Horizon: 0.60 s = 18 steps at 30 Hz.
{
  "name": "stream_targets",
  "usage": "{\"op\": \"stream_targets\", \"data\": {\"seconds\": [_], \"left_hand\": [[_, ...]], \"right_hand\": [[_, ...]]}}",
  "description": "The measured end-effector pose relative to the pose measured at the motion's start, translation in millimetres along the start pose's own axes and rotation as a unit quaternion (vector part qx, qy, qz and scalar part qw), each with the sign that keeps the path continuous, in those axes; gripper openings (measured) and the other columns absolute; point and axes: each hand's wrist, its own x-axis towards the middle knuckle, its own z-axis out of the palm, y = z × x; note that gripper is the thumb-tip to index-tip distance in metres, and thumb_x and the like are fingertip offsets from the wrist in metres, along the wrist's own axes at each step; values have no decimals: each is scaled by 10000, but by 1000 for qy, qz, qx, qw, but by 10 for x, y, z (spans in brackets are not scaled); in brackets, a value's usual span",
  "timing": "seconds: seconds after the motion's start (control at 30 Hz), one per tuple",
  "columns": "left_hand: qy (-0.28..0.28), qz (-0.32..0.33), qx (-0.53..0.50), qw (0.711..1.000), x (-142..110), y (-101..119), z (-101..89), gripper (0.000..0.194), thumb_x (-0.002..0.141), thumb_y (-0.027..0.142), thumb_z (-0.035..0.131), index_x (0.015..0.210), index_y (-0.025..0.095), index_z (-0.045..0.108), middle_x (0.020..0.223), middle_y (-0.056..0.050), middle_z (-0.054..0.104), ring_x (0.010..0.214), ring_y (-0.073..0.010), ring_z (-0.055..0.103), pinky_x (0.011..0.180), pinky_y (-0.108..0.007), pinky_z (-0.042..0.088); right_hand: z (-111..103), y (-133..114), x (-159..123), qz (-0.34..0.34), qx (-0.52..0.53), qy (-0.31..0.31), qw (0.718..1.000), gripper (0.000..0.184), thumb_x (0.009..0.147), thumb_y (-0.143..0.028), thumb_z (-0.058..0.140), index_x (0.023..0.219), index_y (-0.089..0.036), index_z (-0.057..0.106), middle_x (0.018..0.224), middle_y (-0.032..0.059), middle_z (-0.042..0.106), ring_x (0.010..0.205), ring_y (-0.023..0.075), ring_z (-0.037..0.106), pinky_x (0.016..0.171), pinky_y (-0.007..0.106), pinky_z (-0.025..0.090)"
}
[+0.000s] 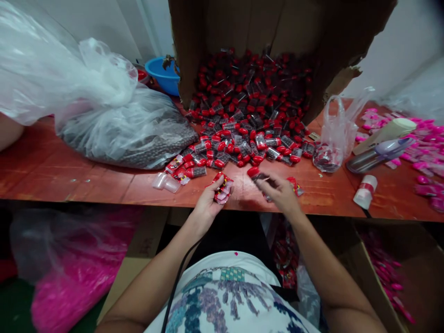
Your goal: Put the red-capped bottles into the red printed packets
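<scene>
Near the table's front edge, my left hand [211, 198] is closed around a small red and pink printed packet [224, 188]. A little to the right, my right hand [277, 188] pinches a small clear container with a red cap [254, 173], dark bits inside; it is slightly blurred. Under and beside that hand lies another red printed packet [294, 186], partly covered. In front of both hands spreads a heap of the same red-capped containers [243, 138], spilling from a cardboard box [189, 51] lying on its side.
A plastic bag of dark beads [132, 125] lies left, with a blue bowl [164, 76] behind it. Clear plastic cups [166, 182] sit at the front left. To the right are a knotted plastic bag [329, 138], a bottle [378, 155], a white roll [365, 192] and pink pieces [423, 143].
</scene>
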Motion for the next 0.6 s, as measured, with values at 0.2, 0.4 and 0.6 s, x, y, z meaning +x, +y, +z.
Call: {"op": "stream_targets", "data": {"seconds": [0.2, 0.4, 0.6], "left_hand": [[0, 17, 4, 1000, -53, -17, 70, 130, 845, 74, 558, 725, 98, 599, 615, -44, 653, 501, -128, 622, 545, -241, 549], [-6, 27, 2, 1000, -67, -38, 43, 124, 831, 66, 570, 719, 102, 612, 635, -43, 662, 530, -125, 629, 566, -228, 539], [-13, 18, 1, 1000, -58, -37, 48, 137, 845, 80, 558, 721, 96, 614, 655, -57, 672, 569, -125, 643, 627, -235, 552]], "right_hand": [[578, -216, -440, 42, 143, -12, 989, 274, 835, -317, 603, 1086, -226, 663, 879, 23, 600, 729, 138, 562, 640, 256, 470], [663, -180, -454, 81, 171, 34, 981, 300, 826, -332, 609, 1103, -226, 656, 853, 19, 585, 714, 140, 558, 610, 255, 484], [678, -178, -443, 74, 160, 48, 983, 287, 827, -292, 600, 1099, -221, 659, 879, 22, 595, 729, 140, 565, 641, 265, 479]]}}
